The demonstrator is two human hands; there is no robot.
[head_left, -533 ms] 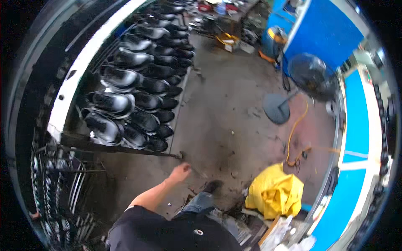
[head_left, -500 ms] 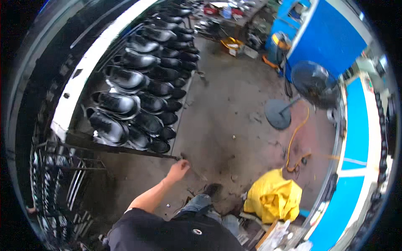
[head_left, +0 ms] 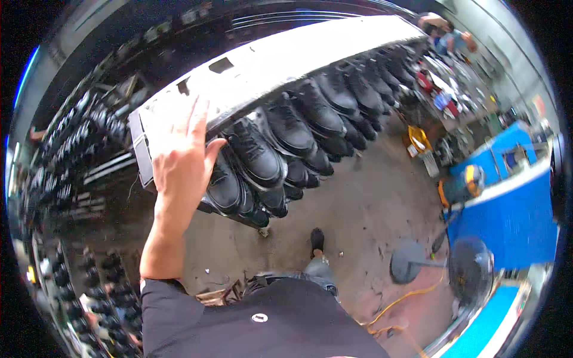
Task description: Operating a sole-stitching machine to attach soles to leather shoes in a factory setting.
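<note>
My left hand [head_left: 182, 158] stretches forward with its fingers extended and thumb apart, back of the hand up. It is over the near left end of a bright white top panel [head_left: 268, 62] on a shoe rack; glare washes out the fingertips, and whether the palm presses on the panel I cannot tell. Rows of black lace-up shoes [head_left: 256, 152] stand below the panel, toes pointing toward me and to the right. The nearest shoe [head_left: 225, 188] is just beside my thumb. My right hand is out of sight.
A standing fan [head_left: 470, 268] with a round base and a yellow cable [head_left: 403, 298] are on the floor at right, near blue panels [head_left: 507, 215]. A cluttered table [head_left: 471, 116] is at far right, with another person [head_left: 447, 36] beyond. More shoe racks [head_left: 77, 149] line the left.
The view has swung left, so the rack now sits across the upper middle. My left hand has gone from low by the rack's front corner up to the white panel, its fingers now stretched out.
</note>
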